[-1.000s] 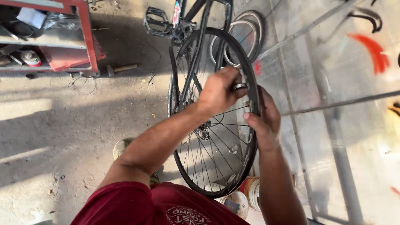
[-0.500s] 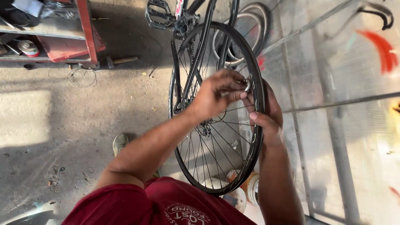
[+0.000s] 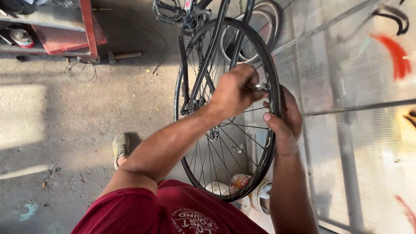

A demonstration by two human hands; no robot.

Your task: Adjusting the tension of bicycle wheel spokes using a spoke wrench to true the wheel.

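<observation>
A black spoked bicycle wheel (image 3: 203, 173) stands upright on an upside-down black bike frame (image 3: 216, 39). My left hand (image 3: 234, 91) pinches a small round metal tool (image 3: 261, 86) against a spoke close to the rim. My right hand (image 3: 284, 119) wraps around the rim on the right side, thumb pressed on its inner face. The hub (image 3: 213, 134) shows just below my left forearm.
A red metal shelf rack (image 3: 89, 30) with cans stands at top left, a hammer (image 3: 123, 56) on the concrete floor beside it. A pedal (image 3: 166, 11) sticks out at top. Another wheel (image 3: 264, 21) leans on the translucent wall panel (image 3: 355, 130). Buckets (image 3: 260, 195) sit below the wheel.
The view has shifted slightly and both hands stay at the same spot on the rim. My left hand's fingers have turned a little around the small tool.
</observation>
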